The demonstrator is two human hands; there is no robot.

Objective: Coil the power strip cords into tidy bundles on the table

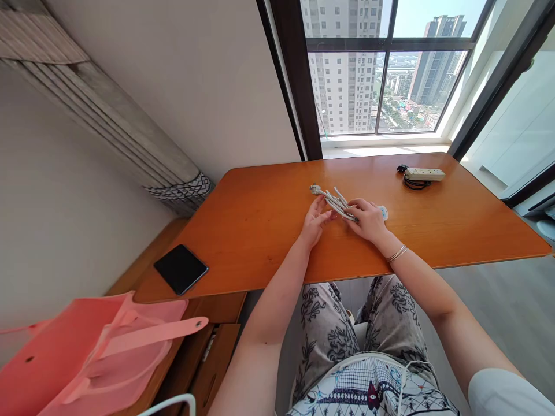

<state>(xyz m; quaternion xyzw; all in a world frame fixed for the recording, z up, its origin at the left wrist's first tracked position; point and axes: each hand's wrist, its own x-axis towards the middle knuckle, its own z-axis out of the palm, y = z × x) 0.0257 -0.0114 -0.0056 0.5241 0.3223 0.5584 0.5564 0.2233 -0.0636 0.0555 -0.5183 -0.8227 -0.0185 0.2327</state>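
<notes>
Clearly, a slim, looped white cable (335,200) is pinched between thumb and fingers of the right hand (366,218), over the glossy orange-brown counter (255,231). The left hand (314,222) curves at its near side; whether that grip closes on it I cannot tell. A plug (315,189) juts beyond the left fingertips. Past the right grip sits a boxy cream power strip (425,174) with black cord (415,184); well left, a dark tablet (181,269) and pink bag (65,346).

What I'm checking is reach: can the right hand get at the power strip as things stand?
Probably yes: mostly bare table lies between the right hand and the power strip, though the hand seems to hold the white cord.
</notes>
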